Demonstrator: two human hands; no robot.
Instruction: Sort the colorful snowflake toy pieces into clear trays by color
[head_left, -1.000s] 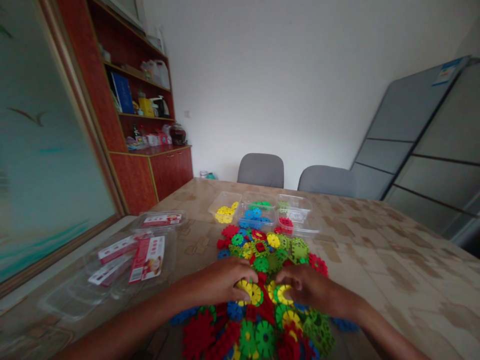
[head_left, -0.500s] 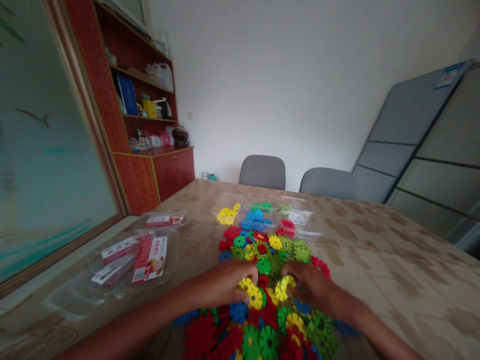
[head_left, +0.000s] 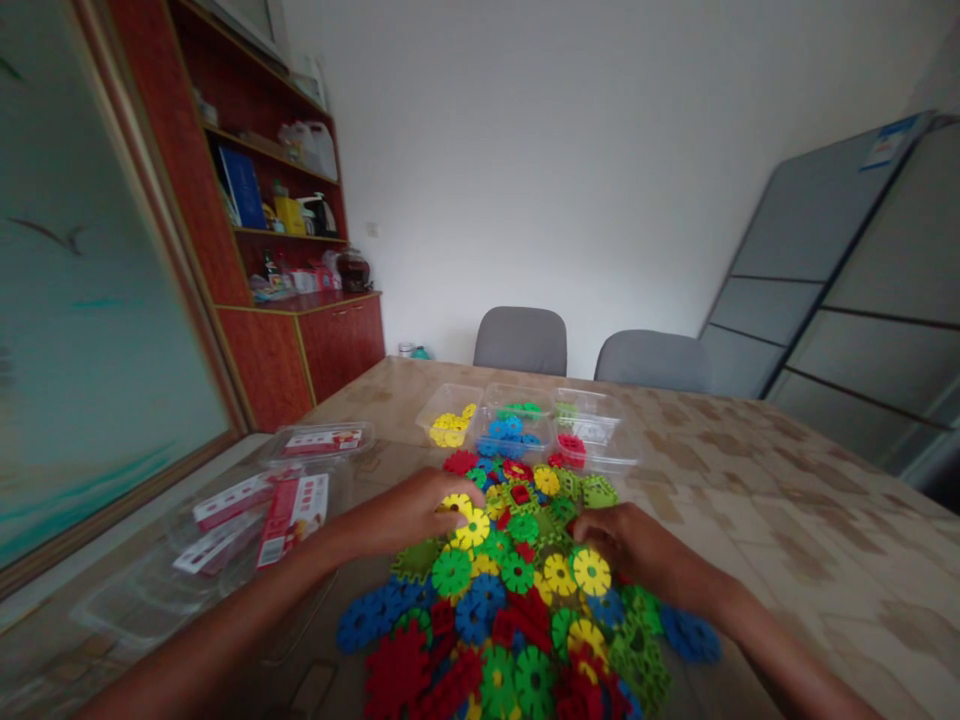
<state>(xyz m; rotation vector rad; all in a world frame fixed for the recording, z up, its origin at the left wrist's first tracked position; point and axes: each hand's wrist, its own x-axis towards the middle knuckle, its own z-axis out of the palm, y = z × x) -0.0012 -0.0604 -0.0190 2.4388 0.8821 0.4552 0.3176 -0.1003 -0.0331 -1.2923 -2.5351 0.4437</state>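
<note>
A mixed heap of plastic interlocking pieces in red, blue, green and yellow lies in front of me. My left hand (head_left: 435, 510), at the heap's left side, pinches yellow notched discs (head_left: 472, 527) between thumb and fingers. Over the right side of the heap, my right hand (head_left: 619, 540) has its fingers curled, with a yellow notched disc (head_left: 591, 571) at them. Another yellow disc (head_left: 559, 575) rests just left of that one. Green discs (head_left: 451, 572), a blue disc (head_left: 480, 608) and a red square piece (head_left: 397, 670) lie nearer me.
Behind the heap stand clear plastic boxes: one with yellow discs (head_left: 448, 430), one with blue discs (head_left: 510, 437) and green ones, one with red pieces (head_left: 571, 449). Clear lids with labels (head_left: 296, 518) lie at left. Grey chairs (head_left: 520, 340) stand beyond the table (head_left: 750, 500).
My left hand has moved up and left with its yellow discs, uncovering green discs beneath. My right hand has shifted slightly right, and a yellow disc has moved with it.
</note>
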